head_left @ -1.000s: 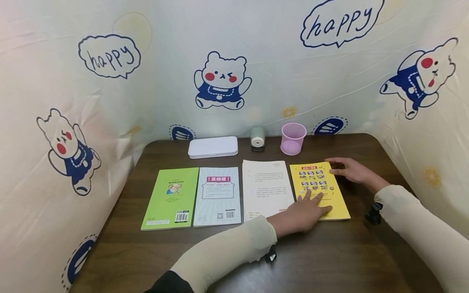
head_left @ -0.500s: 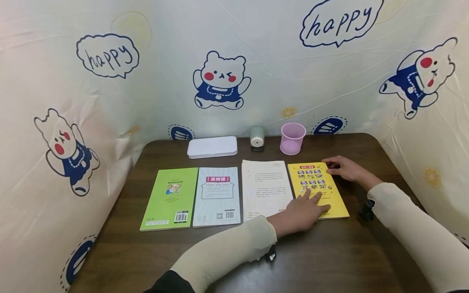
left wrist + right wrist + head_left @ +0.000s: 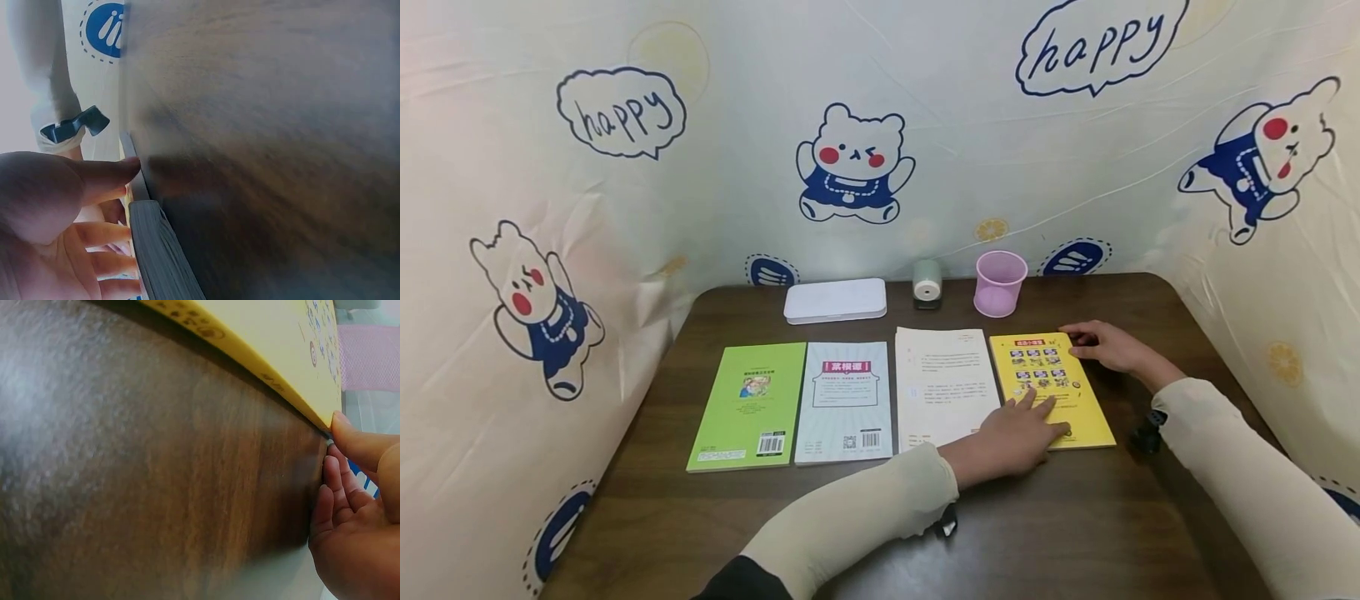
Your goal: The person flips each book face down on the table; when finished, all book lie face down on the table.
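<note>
A yellow book (image 3: 1078, 410) lies at the right end of a row on the table. My left hand (image 3: 1018, 437) rests on its lower left part with fingers spread and straight. In the left wrist view the thumb of that left hand (image 3: 44, 212) is by the lower edge, next to the thick page block of the paper-covered book (image 3: 161, 253). My right hand (image 3: 1108, 344) pinches the yellow book's upper right corner. Seen from the right wrist, the right hand (image 3: 359, 506) has its thumb on the corner and its fingers curled beside the edge.
Left of the yellow book lie a white printed book (image 3: 947, 379), a light blue book (image 3: 846, 417) and a green book (image 3: 741, 417). Behind them stand a white flat case (image 3: 835, 300), a small pale green pencil sharpener (image 3: 927, 282) and a pink cup (image 3: 1000, 287), near a printed curtain (image 3: 715, 200).
The yellow book has shifted slightly left toward the white book since a second ago, and my right hand moved with it. My left hand has stayed on the book, with only a slight shift left.
</note>
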{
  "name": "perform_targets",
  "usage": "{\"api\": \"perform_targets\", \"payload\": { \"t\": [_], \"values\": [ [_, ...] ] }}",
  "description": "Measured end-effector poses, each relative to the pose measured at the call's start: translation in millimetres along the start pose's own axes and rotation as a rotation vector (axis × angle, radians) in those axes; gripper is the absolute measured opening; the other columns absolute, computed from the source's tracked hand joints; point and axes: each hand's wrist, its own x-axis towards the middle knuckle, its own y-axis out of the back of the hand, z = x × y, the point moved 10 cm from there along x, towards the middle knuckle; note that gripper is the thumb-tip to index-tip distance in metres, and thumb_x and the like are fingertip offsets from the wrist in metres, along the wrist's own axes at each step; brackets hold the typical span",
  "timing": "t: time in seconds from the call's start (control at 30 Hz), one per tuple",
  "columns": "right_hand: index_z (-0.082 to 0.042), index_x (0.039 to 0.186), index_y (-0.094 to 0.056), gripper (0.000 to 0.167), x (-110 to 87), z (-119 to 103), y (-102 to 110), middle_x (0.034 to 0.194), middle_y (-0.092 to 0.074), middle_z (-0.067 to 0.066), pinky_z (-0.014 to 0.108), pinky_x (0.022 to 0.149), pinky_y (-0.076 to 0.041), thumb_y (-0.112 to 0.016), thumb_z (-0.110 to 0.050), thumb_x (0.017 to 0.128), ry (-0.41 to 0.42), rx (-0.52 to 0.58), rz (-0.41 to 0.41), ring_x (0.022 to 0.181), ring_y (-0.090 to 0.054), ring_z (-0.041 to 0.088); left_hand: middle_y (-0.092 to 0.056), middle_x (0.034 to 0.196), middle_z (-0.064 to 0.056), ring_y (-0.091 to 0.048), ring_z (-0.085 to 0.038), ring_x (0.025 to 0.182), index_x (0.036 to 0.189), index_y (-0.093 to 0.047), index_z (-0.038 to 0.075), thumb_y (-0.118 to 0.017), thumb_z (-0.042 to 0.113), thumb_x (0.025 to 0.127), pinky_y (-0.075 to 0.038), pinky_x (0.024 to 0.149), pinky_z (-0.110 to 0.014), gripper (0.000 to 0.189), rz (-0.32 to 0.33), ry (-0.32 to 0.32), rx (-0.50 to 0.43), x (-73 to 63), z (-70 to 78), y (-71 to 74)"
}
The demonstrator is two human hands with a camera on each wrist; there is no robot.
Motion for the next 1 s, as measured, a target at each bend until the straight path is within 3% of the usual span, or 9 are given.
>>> {"api": "perform_targets", "payload": {
  "t": [0.27,0.53,0.8,1.0],
  "values": [
    [0.000,0.153,-0.045,0.053,0.2,3,1,0.137,-0.049,0.030,0.068,0.108,-0.036,-0.060,-0.019,0.105,0.013,0.014,0.019,0.119,-0.047,0.044,-0.025,0.170,0.010,-0.016,-0.022,0.159,0.156,-0.040,0.047,-0.055,0.053,0.103,-0.027,0.125,-0.040,0.055,0.040,0.026,-0.034,-6.7,-9.4,5.5],
    [-0.002,0.156,-0.042,0.054,-3.6,2,-2,0.144,-0.046,0.030,0.068,0.109,-0.035,-0.058,-0.017,0.106,0.011,0.036,0.030,0.122,-0.045,0.044,-0.022,0.171,0.007,-0.019,-0.027,0.158,0.157,-0.036,0.048,-0.054,0.056,0.102,-0.028,0.124,-0.048,0.058,0.082,0.065,-0.115,-22.5,-30.4,13.8],
    [-0.005,0.157,-0.041,0.054,-4.0,3,-4,0.150,-0.041,0.030,0.069,0.111,-0.033,-0.057,-0.014,0.106,-0.023,0.053,0.080,0.126,-0.044,0.046,-0.026,0.170,0.003,-0.021,-0.033,0.157,0.157,-0.041,0.043,-0.057,0.055,0.102,-0.028,0.124,-0.051,0.058,0.136,0.112,-0.148,-40.8,-61.2,19.6],
    [-0.004,0.156,-0.043,0.054,-0.9,-9,-7,0.149,-0.040,0.031,0.069,0.112,-0.033,-0.059,-0.011,0.105,0.000,-0.044,0.142,0.129,-0.044,0.048,-0.026,0.170,-0.001,-0.020,-0.037,0.157,0.158,-0.040,0.040,-0.058,0.054,0.102,-0.026,0.123,-0.057,0.061,0.174,0.174,-0.162,-53.8,-93.7,23.9]
  ]
}}
